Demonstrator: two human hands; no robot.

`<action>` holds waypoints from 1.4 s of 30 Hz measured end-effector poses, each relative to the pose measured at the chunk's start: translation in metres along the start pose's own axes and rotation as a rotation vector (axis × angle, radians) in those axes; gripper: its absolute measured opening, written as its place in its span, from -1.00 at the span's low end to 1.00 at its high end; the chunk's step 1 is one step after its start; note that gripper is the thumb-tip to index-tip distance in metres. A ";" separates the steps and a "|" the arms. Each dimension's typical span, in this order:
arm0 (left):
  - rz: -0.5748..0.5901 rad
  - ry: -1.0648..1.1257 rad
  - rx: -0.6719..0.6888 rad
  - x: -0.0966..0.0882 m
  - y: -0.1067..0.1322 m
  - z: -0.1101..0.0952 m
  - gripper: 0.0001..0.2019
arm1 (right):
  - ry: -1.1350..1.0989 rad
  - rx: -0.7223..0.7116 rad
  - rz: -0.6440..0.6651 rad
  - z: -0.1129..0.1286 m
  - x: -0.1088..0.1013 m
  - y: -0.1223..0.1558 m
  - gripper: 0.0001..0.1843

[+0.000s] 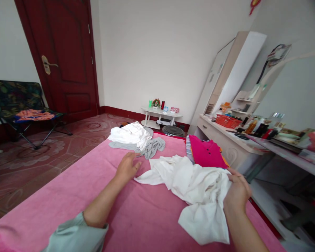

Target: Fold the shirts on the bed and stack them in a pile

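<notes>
Here, right fingers [238,176] grip white cloth [196,182], left fingers [132,156] hang parted; bottle labels [251,126] blur.

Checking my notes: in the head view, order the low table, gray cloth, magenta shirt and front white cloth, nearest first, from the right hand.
1. Front white cloth, held by the right hand.
2. Magenta shirt, just beyond, right side.
3. Gray cloth, farther, left of the shirt.
4. Low table, by the far wall.
</notes>
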State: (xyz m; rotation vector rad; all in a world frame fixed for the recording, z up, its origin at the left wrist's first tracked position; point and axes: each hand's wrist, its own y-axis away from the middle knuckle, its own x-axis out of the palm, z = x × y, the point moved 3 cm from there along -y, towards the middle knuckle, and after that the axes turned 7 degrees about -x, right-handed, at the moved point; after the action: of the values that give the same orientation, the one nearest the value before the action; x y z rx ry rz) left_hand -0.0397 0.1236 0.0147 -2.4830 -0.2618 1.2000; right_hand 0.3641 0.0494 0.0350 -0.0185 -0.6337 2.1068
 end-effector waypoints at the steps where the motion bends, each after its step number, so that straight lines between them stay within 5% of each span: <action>1: 0.007 -0.010 -0.006 0.006 0.001 0.005 -0.67 | 0.028 -0.014 0.078 0.001 0.004 0.004 -0.66; 5: 0.030 -0.056 0.010 0.025 0.000 0.002 -0.66 | 0.336 -0.137 0.661 -0.005 0.039 0.049 -0.42; 7: 0.043 -0.090 0.037 0.032 -0.007 -0.006 -0.64 | 0.553 -0.255 0.798 -0.011 0.051 0.070 -0.30; 16: 0.236 -0.282 0.145 0.078 -0.079 -0.033 -0.17 | 0.821 -0.375 0.840 -0.015 0.051 0.085 -0.30; 24: 0.306 -0.410 0.108 0.093 -0.094 -0.032 -0.45 | 0.800 -0.360 0.824 -0.017 0.051 0.087 -0.32; 28: 0.367 -0.427 0.167 0.066 -0.066 -0.023 -0.60 | 0.783 -0.356 0.818 -0.018 0.049 0.086 -0.34; 32: 0.444 -0.436 0.252 0.007 -0.032 0.004 -0.58 | 0.774 -0.357 0.799 -0.019 0.049 0.085 -0.33; 38: 0.447 -0.569 0.286 -0.102 -0.035 0.088 -0.67 | 0.774 -0.365 0.798 -0.019 0.049 0.085 -0.34; 42: 0.311 -0.709 0.160 -0.127 -0.052 0.142 -0.65 | 0.786 -0.356 0.801 -0.020 0.049 0.084 -0.34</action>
State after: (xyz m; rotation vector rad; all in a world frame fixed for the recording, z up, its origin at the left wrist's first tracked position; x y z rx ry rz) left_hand -0.2306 0.1656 0.0457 -1.9198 0.0491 2.1130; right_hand 0.2750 0.0578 -0.0087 -1.4255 -0.5343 2.4013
